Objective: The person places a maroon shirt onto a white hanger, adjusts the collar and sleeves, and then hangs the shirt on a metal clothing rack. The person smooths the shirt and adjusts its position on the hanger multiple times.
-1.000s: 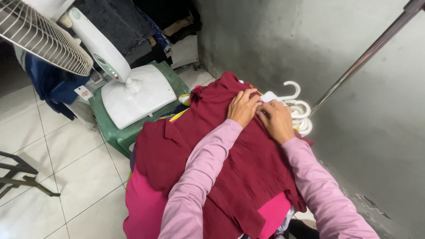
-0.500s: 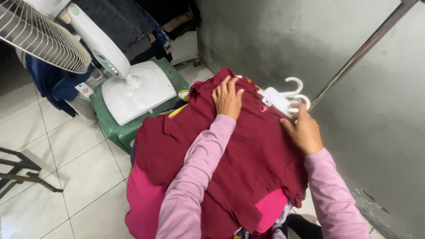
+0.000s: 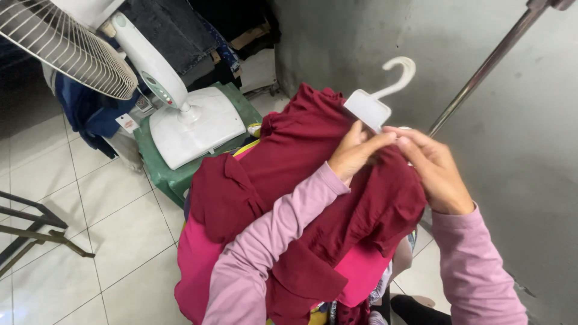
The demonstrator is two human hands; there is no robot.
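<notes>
Maroon garment point(image 3: 313, 180), crumpled, on white hanger point(image 3: 379, 99), held by both hands.

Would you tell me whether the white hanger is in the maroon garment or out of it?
In: only the white hanger's hook and neck show above the maroon garment.

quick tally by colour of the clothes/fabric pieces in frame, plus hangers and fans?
Dark red garment, held by both hands: 1
Pink fabric under it: 1
Blue cloth behind the fan: 1
Dark denim piece at the top: 1
White hanger: 1
White standing fan: 1
Total: 6
</notes>
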